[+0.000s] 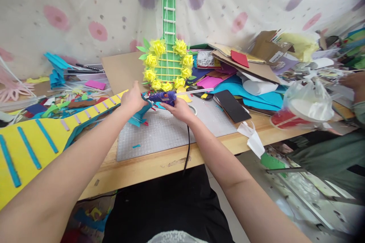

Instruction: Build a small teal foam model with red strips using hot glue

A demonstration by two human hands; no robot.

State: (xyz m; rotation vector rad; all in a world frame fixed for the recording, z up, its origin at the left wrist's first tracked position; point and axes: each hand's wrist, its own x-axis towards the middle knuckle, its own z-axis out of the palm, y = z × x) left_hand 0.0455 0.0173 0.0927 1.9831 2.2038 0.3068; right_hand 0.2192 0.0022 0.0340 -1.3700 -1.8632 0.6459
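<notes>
My right hand [179, 108] is closed around a blue hot glue gun [162, 97], whose clear glue stick [194, 91] juts out to the right and whose black cord [188, 148] drops over the table edge. Its nozzle points left at the teal headstock [139, 115] of a yellow foam guitar [42, 140] with teal stripes. My left hand [131, 99] grips the end of that guitar's neck, fingers wrapped round it. Both hands work above a grey cutting mat [165, 133].
A green foam guitar [169, 45] ringed with yellow paper flowers leans on the flowered cloth behind. A black phone [232, 105], foam sheets, cardboard, a plastic bag [309, 102] and scraps crowd the wooden table [159, 163]. Another person's green sleeve [327, 155] is at right.
</notes>
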